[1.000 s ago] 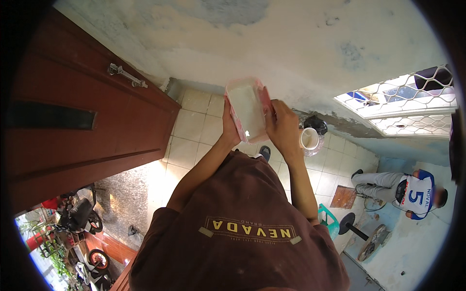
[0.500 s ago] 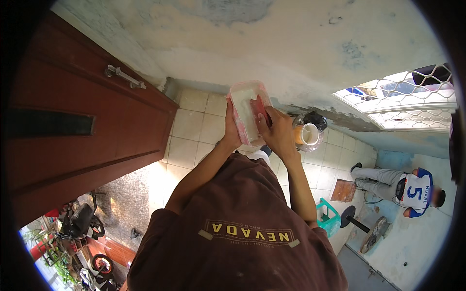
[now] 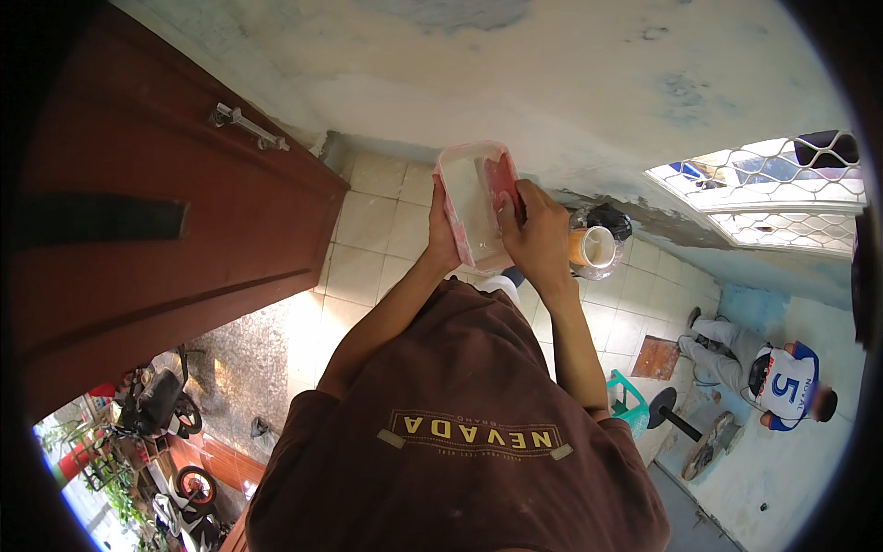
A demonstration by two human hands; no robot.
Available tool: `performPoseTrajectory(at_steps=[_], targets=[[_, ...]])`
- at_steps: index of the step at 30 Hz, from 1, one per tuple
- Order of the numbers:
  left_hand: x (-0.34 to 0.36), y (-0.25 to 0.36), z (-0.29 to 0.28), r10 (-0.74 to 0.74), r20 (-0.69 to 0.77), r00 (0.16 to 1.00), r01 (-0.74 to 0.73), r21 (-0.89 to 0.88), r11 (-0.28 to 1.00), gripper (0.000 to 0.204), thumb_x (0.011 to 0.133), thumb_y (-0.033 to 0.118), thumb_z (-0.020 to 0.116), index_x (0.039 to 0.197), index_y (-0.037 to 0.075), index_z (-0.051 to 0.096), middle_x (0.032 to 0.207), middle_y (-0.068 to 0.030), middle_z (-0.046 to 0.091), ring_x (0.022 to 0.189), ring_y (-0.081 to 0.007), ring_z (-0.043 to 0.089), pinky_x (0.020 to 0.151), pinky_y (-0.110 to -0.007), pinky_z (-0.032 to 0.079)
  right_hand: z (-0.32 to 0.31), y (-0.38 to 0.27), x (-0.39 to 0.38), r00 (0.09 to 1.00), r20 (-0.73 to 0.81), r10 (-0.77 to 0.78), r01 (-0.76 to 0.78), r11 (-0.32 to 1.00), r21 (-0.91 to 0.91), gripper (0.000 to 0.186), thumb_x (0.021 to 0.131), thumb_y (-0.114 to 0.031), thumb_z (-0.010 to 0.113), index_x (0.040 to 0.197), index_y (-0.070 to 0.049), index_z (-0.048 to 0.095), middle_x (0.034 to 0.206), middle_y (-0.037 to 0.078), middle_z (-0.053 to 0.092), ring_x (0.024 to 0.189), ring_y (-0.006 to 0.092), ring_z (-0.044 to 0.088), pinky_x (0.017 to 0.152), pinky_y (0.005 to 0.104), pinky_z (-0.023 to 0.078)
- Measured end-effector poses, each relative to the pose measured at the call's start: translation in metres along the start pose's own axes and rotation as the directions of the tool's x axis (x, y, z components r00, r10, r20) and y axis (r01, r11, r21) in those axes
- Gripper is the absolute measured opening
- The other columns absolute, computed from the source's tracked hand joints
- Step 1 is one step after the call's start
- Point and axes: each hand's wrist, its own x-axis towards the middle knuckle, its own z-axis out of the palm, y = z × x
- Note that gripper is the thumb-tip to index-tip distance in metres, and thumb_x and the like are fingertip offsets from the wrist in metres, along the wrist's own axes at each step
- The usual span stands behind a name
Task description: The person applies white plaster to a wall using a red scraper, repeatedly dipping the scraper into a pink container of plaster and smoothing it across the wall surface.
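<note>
My left hand [image 3: 443,232] is closed around the left side of a rectangular, translucent plastic tub [image 3: 457,232], which has pink smears on its walls and whitish material inside. In my right hand [image 3: 538,235] is a flat red scraper [image 3: 500,178], pinched between thumb and fingers. The scraper lies against the tub's inner right side, and my right fingers rest over that rim. Part of the scraper is hidden by my hand.
A plastic-wrapped bucket [image 3: 596,248] stands by the patchy wall [image 3: 552,83], below a mesh-covered window [image 3: 763,184]. To the left is a red-brown door [image 3: 101,276]. At the right are a green stool [image 3: 628,405] and another person [image 3: 786,382].
The scraper has moved to the right and away from me, from the tub's middle to its inner right side. My right hand has shifted along with it. The whole view has turned slightly.
</note>
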Motion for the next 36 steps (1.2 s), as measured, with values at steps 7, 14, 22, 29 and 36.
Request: performPoseTrajectory(at_steps=[7,14,22,29,36], targets=[[-0.005,0.001,-0.007,-0.045,-0.001,0.999,0.045,-0.084,0.995,0.084,0.099,0.077,0.030,0.151,0.013,0.044,0.140,-0.0129,0.058,0.126,-0.0289,0.061,0.106,-0.047,0.052,0.013,0.006,-0.010,0.997,0.075,0.015,-0.019,0.999,0.046,0.012,0.092,-0.008,0.066,0.094,0.003,0.062,0.076,0.021,0.062,0.062,0.0364,0.060,0.058,0.0417,0.046],[-0.008,0.001,-0.012,-0.029,0.045,0.999,0.033,-0.109,0.993,0.087,0.097,0.080,0.031,0.151,0.013,0.045,0.141,-0.0118,0.058,0.126,-0.0292,0.060,0.107,-0.047,0.051,0.014,0.002,-0.011,0.991,0.129,0.019,-0.023,0.999,0.027,0.014,0.093,-0.009,0.066,0.096,0.004,0.061,0.077,0.022,0.063,0.064,0.0379,0.061,0.060,0.0431,0.047],[-0.008,0.005,-0.008,-0.004,0.005,1.000,0.005,-0.048,0.999,0.090,0.096,0.082,0.029,0.153,0.013,0.043,0.145,-0.0115,0.055,0.130,-0.0293,0.058,0.110,-0.048,0.049,0.013,0.007,-0.009,0.991,0.129,0.038,-0.038,0.999,-0.004,0.013,0.093,-0.008,0.065,0.097,0.003,0.058,0.073,0.023,0.062,0.065,0.0419,0.062,0.060,0.0465,0.047],[-0.010,0.011,-0.018,-0.024,0.026,0.999,0.026,-0.113,0.993,0.088,0.096,0.082,0.030,0.152,0.015,0.044,0.144,-0.0101,0.056,0.129,-0.0286,0.058,0.109,-0.047,0.049,0.019,-0.002,-0.009,0.991,0.129,0.021,-0.018,1.000,-0.025,0.012,0.096,-0.009,0.062,0.095,0.000,0.055,0.076,0.023,0.065,0.065,0.0441,0.064,0.058,0.0488,0.047],[-0.010,0.013,-0.031,0.000,0.014,1.000,0.002,-0.139,0.990,0.080,0.100,0.075,0.033,0.153,0.016,0.043,0.145,-0.0103,0.056,0.129,-0.0299,0.058,0.108,-0.049,0.051,0.023,-0.001,-0.010,0.980,0.195,-0.036,0.080,0.971,-0.226,0.015,0.096,-0.014,0.059,0.107,-0.005,0.055,0.074,0.017,0.068,0.056,0.0383,0.066,0.050,0.0489,0.052]])
